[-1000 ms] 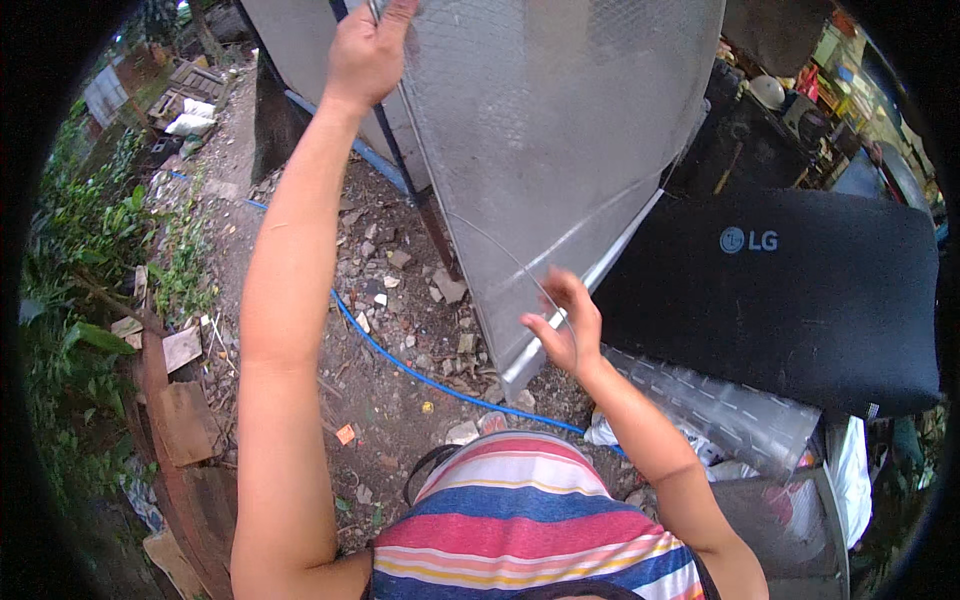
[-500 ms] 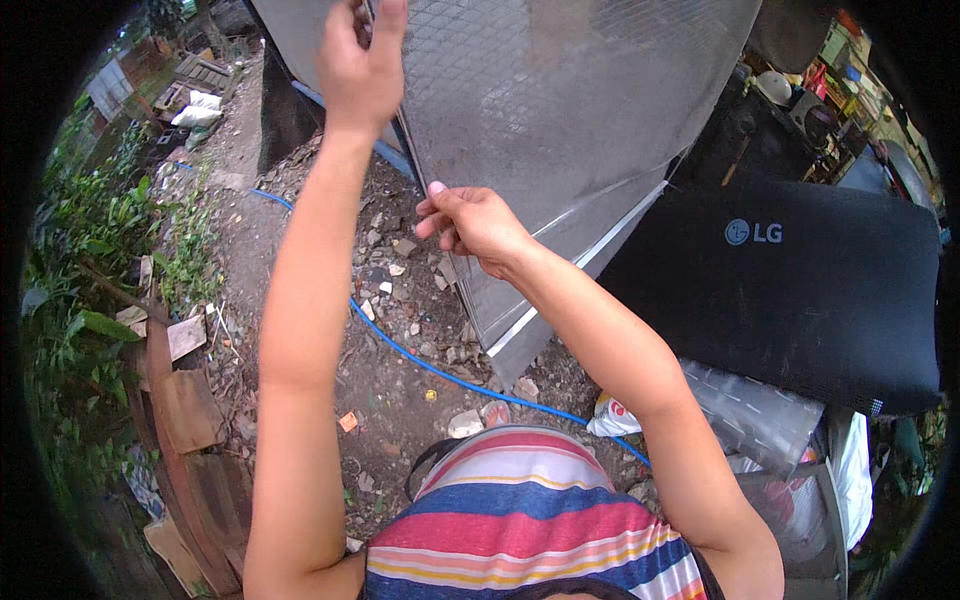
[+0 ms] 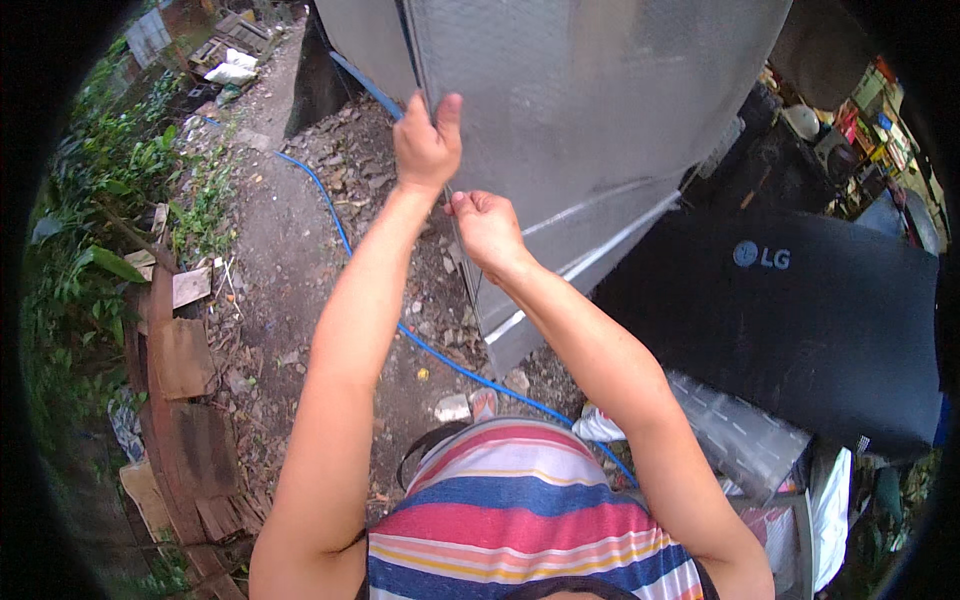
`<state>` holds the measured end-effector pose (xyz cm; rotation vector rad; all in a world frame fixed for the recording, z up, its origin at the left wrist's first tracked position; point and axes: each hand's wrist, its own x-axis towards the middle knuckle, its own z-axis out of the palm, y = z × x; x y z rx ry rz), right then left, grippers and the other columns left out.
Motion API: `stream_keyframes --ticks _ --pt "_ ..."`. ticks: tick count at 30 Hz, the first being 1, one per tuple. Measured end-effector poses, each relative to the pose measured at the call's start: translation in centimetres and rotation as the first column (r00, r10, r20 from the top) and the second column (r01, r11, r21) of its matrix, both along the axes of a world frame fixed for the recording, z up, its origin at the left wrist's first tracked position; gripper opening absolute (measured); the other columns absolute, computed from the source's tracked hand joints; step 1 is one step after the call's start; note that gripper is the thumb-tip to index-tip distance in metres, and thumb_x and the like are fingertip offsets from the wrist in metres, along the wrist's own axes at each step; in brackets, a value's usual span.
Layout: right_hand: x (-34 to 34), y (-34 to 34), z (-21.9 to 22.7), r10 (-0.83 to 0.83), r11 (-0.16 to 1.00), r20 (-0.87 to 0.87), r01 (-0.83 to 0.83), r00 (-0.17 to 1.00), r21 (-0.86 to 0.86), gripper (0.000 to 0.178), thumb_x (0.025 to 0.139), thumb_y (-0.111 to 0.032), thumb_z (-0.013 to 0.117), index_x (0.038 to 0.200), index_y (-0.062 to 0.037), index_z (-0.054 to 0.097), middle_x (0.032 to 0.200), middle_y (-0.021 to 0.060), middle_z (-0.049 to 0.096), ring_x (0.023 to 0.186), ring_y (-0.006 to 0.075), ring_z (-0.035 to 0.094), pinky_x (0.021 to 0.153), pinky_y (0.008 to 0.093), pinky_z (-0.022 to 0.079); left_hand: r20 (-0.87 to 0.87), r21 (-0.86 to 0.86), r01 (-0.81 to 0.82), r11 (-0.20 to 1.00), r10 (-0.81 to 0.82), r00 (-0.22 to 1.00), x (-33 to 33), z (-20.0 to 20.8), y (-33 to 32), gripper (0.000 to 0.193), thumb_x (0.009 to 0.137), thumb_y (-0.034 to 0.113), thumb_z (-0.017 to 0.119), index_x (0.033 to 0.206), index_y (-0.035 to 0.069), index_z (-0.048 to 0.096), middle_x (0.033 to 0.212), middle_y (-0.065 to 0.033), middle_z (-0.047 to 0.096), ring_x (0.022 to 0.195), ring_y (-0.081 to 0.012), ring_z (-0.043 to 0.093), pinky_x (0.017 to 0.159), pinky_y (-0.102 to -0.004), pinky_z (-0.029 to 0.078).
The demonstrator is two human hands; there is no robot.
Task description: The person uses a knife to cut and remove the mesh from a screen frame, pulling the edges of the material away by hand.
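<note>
A large grey sheet panel [image 3: 600, 130] stands tilted in front of me, with a thin dark edge on its left side and pale strips across its lower part. My left hand [image 3: 427, 145] is closed on that left edge, its thumb pointing up. Just below and to the right, my right hand [image 3: 485, 232] pinches the same edge, fingers curled in. The two hands are close together but apart. What the fingers do behind the panel is hidden.
A blue hose [image 3: 450, 360] runs across the stony dirt ground. To the right lies a big black panel [image 3: 770, 320], with a clear plastic piece [image 3: 735, 430] below it. Wooden boards [image 3: 185, 360] and plants [image 3: 110, 260] line the left side. Cluttered items [image 3: 860, 130] fill the far right.
My left hand has come down along the panel's edge, nearer my right hand. The right hand's fingers have closed onto the edge. The view has shifted slightly.
</note>
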<state>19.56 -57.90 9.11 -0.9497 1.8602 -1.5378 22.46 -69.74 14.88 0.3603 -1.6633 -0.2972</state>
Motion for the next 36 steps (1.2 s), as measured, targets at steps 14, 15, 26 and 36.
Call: stream_keyframes --ticks 14,15,26,36 --pt "0.0 17.1 -15.6 0.118 0.975 -0.033 -0.109 0.992 0.196 0.028 0.096 -0.028 0.054 0.092 -0.0051 0.069 0.073 0.0174 0.064 0.069 0.03 0.065 0.069 0.0415 0.049 -0.073 0.024 -0.056 0.998 0.058 0.996 -1.0 -0.5 -1.1 0.05 0.096 0.049 0.053 0.097 -0.001 0.059 0.086 -0.0226 0.067 0.084 -0.0435 0.065 0.071 -0.0436 0.05" --pt "-0.7 16.9 -16.4 0.135 0.985 -0.148 -0.117 0.98 0.128 0.03 0.097 -0.03 0.054 0.097 -0.0036 0.068 0.073 0.0143 0.065 0.068 0.0236 0.064 0.065 0.0378 0.05 -0.095 0.022 -0.014 1.0 0.016 0.995 -1.5 0.0 -0.2 0.05 0.096 0.048 0.053 0.098 -0.001 0.059 0.089 -0.0224 0.067 0.086 -0.042 0.065 0.073 -0.0424 0.05" --pt "-2.1 4.3 -7.0 0.242 0.952 0.085 -0.254 0.966 0.173 0.042 0.093 -0.041 0.057 0.098 -0.0007 0.07 0.088 0.0191 0.069 0.085 0.0296 0.068 0.074 0.0415 0.053 -0.1 0.151 0.192 0.97 -0.179 0.979 -0.2 -0.4 4.7 0.05 0.094 0.045 0.06 0.11 -0.002 0.056 0.104 -0.0129 0.066 0.095 -0.0224 0.062 0.084 -0.0345 0.047" --pt "-0.9 5.5 -6.4 0.132 0.966 -0.032 -0.122 0.991 0.228 0.033 0.09 -0.032 0.054 0.094 -0.0042 0.072 0.097 0.0251 0.067 0.099 0.0411 0.064 0.086 0.0486 0.049 -0.061 0.277 0.046 0.96 -0.03 0.998 -0.3 -8.0 7.6 0.059 0.081 0.052 0.074 0.102 -0.002 0.065 0.094 -0.0142 0.071 0.087 -0.0248 0.068 0.078 -0.0359 0.051"
